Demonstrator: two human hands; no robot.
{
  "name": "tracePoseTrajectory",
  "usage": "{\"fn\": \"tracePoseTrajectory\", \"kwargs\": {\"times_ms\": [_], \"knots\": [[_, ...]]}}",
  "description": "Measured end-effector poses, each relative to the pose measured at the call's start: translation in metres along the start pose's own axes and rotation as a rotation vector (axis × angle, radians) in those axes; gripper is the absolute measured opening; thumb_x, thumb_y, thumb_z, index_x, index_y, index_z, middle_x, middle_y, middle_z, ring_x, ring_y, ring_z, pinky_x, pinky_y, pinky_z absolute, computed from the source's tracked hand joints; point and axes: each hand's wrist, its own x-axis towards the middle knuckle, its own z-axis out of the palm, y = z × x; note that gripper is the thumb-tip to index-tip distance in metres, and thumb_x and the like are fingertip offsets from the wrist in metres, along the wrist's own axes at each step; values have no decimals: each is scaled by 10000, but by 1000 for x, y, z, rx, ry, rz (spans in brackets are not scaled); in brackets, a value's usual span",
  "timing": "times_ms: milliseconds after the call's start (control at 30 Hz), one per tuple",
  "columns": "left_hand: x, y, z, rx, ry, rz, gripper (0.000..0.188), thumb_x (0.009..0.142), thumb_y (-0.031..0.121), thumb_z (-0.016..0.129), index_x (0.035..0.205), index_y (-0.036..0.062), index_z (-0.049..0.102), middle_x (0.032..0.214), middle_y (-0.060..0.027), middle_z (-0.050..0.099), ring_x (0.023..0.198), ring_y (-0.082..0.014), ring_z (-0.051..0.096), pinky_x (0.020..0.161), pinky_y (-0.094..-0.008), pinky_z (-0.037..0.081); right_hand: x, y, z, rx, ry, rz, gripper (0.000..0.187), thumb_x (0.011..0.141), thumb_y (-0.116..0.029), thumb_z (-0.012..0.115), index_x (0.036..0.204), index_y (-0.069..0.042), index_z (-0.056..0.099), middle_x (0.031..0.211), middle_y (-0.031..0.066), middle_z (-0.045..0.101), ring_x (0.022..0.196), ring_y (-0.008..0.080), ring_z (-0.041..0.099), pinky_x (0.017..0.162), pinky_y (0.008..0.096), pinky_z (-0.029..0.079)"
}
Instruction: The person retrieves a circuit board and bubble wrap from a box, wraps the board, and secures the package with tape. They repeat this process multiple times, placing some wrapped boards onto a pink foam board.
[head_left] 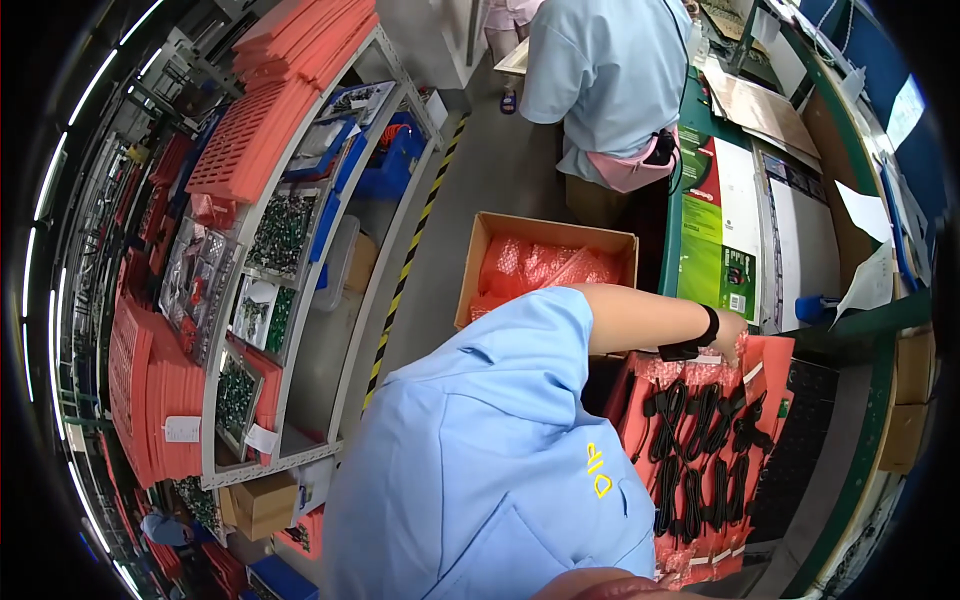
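The person's left arm, in a light blue sleeve, reaches across the body toward the right of the view; the left hand, with a black wrist strap just behind it, rests at the far edge of a red tray on the counter; the fingers seem curled onto a clear bag of small red parts lying on that edge, though the hand is small and bent by the lens, so I cannot tell whether they grasp it or only touch it. The tray carries rows of black cables, their long axes running from the hand back toward the person's body; so the cables lie just below the fingers, on the near side. The right hand is not clearly in view; only a blurred strip shows at the lower edge, so the left hand is the nearer one. Left of the tray stands a cardboard box holding pink bubble bags; beyond it a co-worker stands at the counter; a rack of red trays and green boards fills the left side.
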Motion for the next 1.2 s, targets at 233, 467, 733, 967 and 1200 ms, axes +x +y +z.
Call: {"fn": "tracePoseTrajectory", "kwargs": {"times_ms": [233, 467, 733, 967, 1200], "knots": [[-98, -28, -62, -44, 270, -62, 685, 667, 412, 766, 1118, -44, 528, 1114, -233, 583, 1048, -351, 558, 869, -392, 449, -20, 11, -12, 44, 27, -29, 506, 900, -272, 576, 1327, -44, 427, 1290, 116, 482, 1115, 224, 501, 937, 344, 410], [-142, -60, -137, 164, 340, -65, 691, 655, 487, 746, 1065, -36, 557, 1046, -239, 602, 985, -345, 580, 829, -391, 460, -54, -12, 100, 20, -62, -243, 373, 898, -194, 594, 1204, 0, 506, 1053, 54, 588, 866, 149, 563, 777, 286, 459], [-159, -148, -283, 83, 423, -227, 459, 722, 286, 758, 1042, 4, 589, 944, -111, 657, 838, -183, 619, 772, -325, 470, 20, -43, 287, -37, -299, -355, 272, 841, -113, 647, 1063, 23, 569, 974, 47, 635, 868, 113, 581, 783, 245, 454], [-73, -150, -330, 149, 414, -369, 499, 718, 298, 763, 1054, -11, 561, 991, -134, 650, 917, -228, 619, 807, -335, 461, 96, -43, 358, -82, -250, -402, 314, 838, -83, 645, 1118, 22, 551, 997, 49, 641, 868, 108, 588, 788, 246, 467], [27, -184, -395, 311, 452, -321, 539, 707, 308, 766, 1082, -12, 549, 1015, -172, 642, 944, -269, 615, 826, -350, 457, 160, -54, 433, 1, -176, -408, 307, 823, -92, 659, 1094, 15, 564, 967, 65, 660, 854, 120, 606, 771, 265, 473]]}}
